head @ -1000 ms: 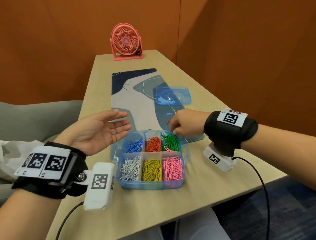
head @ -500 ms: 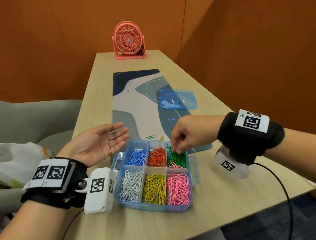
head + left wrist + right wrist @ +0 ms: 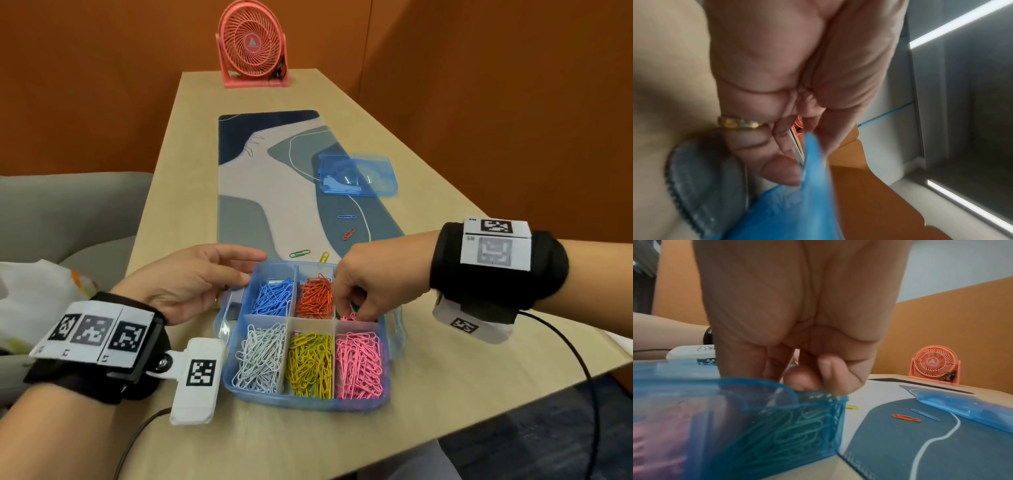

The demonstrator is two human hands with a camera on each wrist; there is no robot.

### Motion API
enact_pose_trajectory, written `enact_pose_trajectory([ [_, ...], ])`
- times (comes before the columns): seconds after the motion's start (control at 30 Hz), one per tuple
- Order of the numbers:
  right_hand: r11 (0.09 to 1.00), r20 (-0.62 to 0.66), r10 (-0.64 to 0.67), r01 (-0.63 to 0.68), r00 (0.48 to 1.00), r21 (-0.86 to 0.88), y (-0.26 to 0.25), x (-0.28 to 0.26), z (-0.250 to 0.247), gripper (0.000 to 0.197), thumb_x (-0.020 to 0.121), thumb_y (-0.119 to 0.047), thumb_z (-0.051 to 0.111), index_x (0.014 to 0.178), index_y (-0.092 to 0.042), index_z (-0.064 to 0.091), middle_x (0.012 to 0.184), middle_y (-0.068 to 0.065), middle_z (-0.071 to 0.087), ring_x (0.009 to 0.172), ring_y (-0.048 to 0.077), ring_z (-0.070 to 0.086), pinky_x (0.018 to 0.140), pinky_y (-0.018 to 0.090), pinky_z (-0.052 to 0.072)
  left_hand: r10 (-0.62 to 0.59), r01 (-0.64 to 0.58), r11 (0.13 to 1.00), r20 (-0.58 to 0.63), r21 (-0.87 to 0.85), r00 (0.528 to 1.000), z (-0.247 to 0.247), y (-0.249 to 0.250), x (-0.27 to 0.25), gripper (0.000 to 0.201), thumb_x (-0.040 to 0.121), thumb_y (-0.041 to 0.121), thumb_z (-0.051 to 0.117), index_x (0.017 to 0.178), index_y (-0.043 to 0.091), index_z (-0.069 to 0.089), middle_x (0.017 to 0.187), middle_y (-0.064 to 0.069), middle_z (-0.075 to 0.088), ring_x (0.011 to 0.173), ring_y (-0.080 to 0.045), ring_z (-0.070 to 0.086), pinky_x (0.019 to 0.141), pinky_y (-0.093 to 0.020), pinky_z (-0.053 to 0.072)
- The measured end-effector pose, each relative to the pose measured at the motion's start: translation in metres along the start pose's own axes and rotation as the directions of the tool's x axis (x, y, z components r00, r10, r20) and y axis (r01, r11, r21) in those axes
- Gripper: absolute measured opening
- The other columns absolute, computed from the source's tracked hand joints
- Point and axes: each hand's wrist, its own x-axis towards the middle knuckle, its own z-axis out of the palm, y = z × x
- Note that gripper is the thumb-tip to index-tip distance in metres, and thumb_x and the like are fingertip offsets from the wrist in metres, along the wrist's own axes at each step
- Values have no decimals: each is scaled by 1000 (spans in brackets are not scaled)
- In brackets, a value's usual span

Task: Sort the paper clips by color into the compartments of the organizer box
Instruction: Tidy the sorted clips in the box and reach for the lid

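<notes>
The blue organizer box [image 3: 301, 405] sits at the table's near edge. Its back row holds blue, orange and green clips, its front row white, yellow and pink. My right hand [image 3: 356, 310] reaches down into the green compartment with curled fingers. Its fingertips pinch at a pink paper clip [image 3: 347, 317] lying by the divider; the right wrist view [image 3: 809, 378] hides the clip behind the box wall [image 3: 777, 426]. My left hand [image 3: 255, 267] lies with straight fingers against the box's far-left corner. Its fingertips [image 3: 781, 175] touch the blue rim [image 3: 813, 162].
Loose clips lie on the desk mat [image 3: 260, 192] behind the box: blue [image 3: 346, 217], red [image 3: 348, 234], green [image 3: 300, 254], yellow [image 3: 323, 257]. The box's lid [image 3: 358, 175] rests farther back right, a pink fan [image 3: 252, 44] at the table's far end. A grey sofa [image 3: 68, 212] stands left.
My right hand has dipped deeper into the green compartment, down to the pink clip. My left hand has moved right from beside the box until it touches the corner.
</notes>
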Motion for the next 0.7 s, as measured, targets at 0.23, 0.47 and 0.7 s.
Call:
enact_pose_trajectory([
  [0.23, 992, -19, 38, -35, 999, 117, 4, -6, -6, 5, 81, -24, 74, 82, -23, 69, 74, -10, 66, 61, -2, 54, 58, 12, 43, 0, -2, 996, 23, 89, 1000, -1, 3, -2, 44, 65, -3, 61, 107, 9, 65, 82, -8, 69, 72, -17, 65, 57, -24, 56],
  [0.47, 974, -125, 128, -101, 984, 201, 8, -15, -9, 5, 81, -17, 71, 78, -14, 67, 68, -6, 63, 56, 2, 50, 53, 14, 41, -29, 21, 992, 60, 127, 998, 2, 7, -5, 45, 65, -6, 61, 108, 8, 62, 71, -7, 64, 62, -16, 66, 48, -25, 54],
  [0.7, 987, -89, 147, -141, 985, 71, 0, -14, -13, 13, 78, -10, 64, 81, -22, 65, 59, -13, 54, 53, -8, 50, 47, 8, 38, -39, 38, 974, 3, 224, 999, 4, 9, -4, 35, 74, -7, 61, 103, 14, 63, 71, -5, 65, 66, -19, 59, 52, -27, 47],
])
